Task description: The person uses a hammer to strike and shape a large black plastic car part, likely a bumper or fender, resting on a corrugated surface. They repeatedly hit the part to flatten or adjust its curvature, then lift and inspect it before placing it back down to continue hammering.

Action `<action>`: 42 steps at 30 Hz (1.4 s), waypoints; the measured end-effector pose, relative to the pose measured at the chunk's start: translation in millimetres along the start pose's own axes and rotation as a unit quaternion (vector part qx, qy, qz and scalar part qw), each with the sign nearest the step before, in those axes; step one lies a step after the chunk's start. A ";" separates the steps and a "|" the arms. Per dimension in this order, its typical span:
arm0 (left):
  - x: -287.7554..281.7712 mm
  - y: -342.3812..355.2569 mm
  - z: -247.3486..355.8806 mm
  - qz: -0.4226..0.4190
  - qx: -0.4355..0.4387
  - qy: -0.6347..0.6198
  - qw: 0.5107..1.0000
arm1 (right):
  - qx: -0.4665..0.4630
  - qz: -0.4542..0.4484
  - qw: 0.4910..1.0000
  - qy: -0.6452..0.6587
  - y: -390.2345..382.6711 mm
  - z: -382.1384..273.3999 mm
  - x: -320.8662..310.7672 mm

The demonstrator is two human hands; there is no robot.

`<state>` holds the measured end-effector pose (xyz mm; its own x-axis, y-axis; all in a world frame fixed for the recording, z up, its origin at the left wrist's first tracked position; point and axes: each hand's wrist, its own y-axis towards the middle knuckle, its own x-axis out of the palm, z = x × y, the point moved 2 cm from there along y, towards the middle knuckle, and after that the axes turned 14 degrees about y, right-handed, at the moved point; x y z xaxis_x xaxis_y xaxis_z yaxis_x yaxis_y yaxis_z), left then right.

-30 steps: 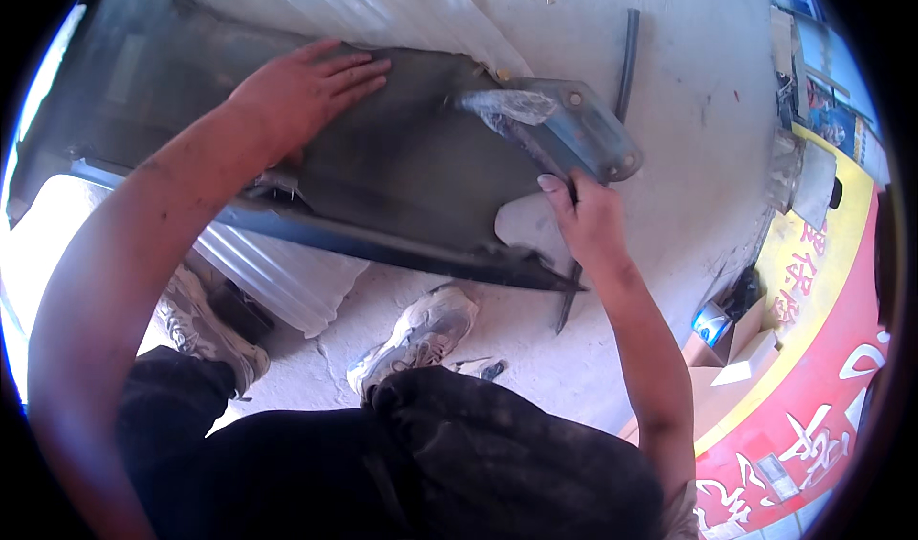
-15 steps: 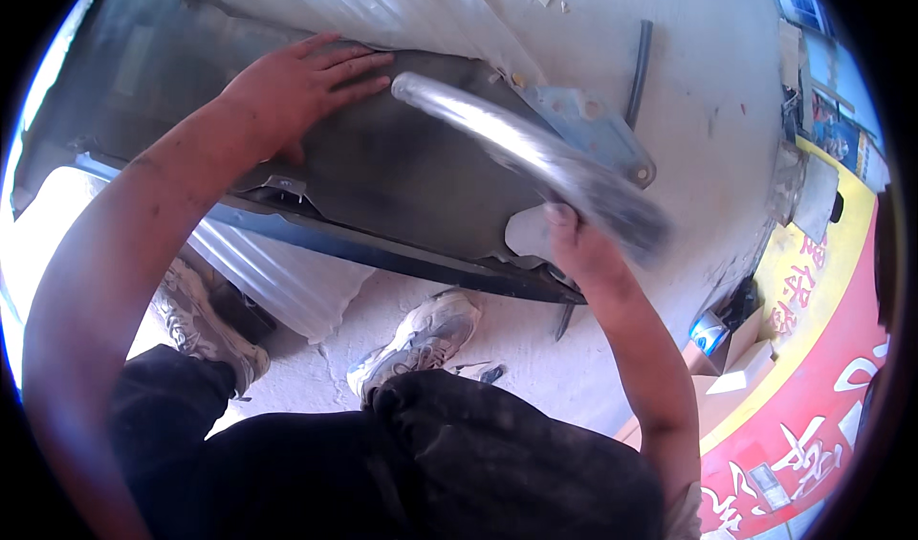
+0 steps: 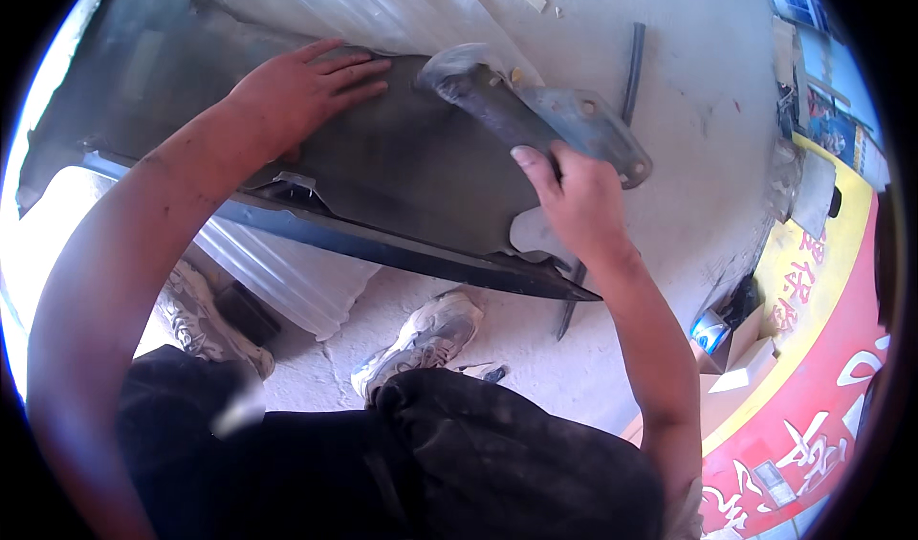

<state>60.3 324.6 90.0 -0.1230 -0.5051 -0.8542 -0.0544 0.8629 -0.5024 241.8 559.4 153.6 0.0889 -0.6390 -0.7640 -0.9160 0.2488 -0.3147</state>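
Note:
A large dark grey panel [image 3: 402, 172] with a bent, ragged near edge lies in front of me. My left hand [image 3: 301, 86] rests flat on its far side, fingers spread, holding nothing. In my right hand [image 3: 585, 200] is a long flat metal bar [image 3: 497, 110], its fingers wrapped round the near end. The bar's pale, worn far end is over the panel's far right edge, right of my left fingertips; whether it touches is unclear. A blue-grey metal bracket with holes [image 3: 588, 124] is just beyond my right hand.
Clear plastic sheeting [image 3: 373, 4] lies beyond and under the panel. A dark rod [image 3: 635, 71] is on the floor at the far right. At right are a cardboard box [image 3: 741, 353], a blue-and-white can [image 3: 709, 332] and a red-and-yellow banner [image 3: 832, 368]. My shoe [image 3: 426, 334] stands near the panel.
The metal bar has swung from a raised, blurred slant down toward the panel. My right hand has moved slightly up and away. My left hand stays nearly where it was.

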 end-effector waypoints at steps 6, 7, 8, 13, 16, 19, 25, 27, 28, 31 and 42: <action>11.7 6.3 3.8 0.039 -0.003 -0.002 0.999 | -0.079 0.034 0.996 -0.015 -16.5 16.7 9.8; 14.5 4.3 2.6 0.063 -0.008 0.005 0.998 | -0.029 0.000 0.995 -0.095 -8.6 21.8 13.0; 15.0 1.9 -0.1 0.069 -0.011 0.012 0.997 | -0.025 -0.005 0.995 -0.101 -2.7 22.8 13.8; 11.9 2.7 4.8 0.004 -0.008 -0.004 1.000 | -0.091 0.078 0.982 0.146 -20.2 -3.3 2.4; 19.4 2.3 6.1 0.069 -0.012 0.044 0.997 | -0.090 0.055 0.994 0.024 -15.8 24.6 9.7; 16.9 1.9 1.6 0.041 -0.007 0.021 0.999 | -0.005 0.035 0.999 -0.035 2.1 17.6 -5.3; 18.6 4.5 4.8 0.050 -0.020 0.012 0.998 | -0.056 0.044 0.997 0.022 -12.1 26.5 -10.5; 20.9 1.8 3.3 0.046 -0.020 0.022 0.998 | -0.033 0.015 0.991 -0.129 -1.2 24.6 -10.7; 20.9 0.3 2.1 0.044 -0.020 0.028 0.998 | -0.025 0.020 0.993 -0.110 -0.6 18.7 -20.5; 10.6 -1.5 3.7 -0.004 -0.021 -0.006 1.000 | -0.095 0.082 0.992 0.024 -11.6 13.4 -19.2; 20.7 0.8 5.6 0.045 -0.031 0.028 0.998 | -0.092 0.062 0.980 0.166 -12.6 10.2 -3.9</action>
<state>63.3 314.7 71.2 -0.1861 -0.4248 -0.8859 -0.1023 0.9052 -0.4126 257.0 566.2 154.8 -0.1317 -0.8214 -0.5549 -0.9694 0.2237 -0.1012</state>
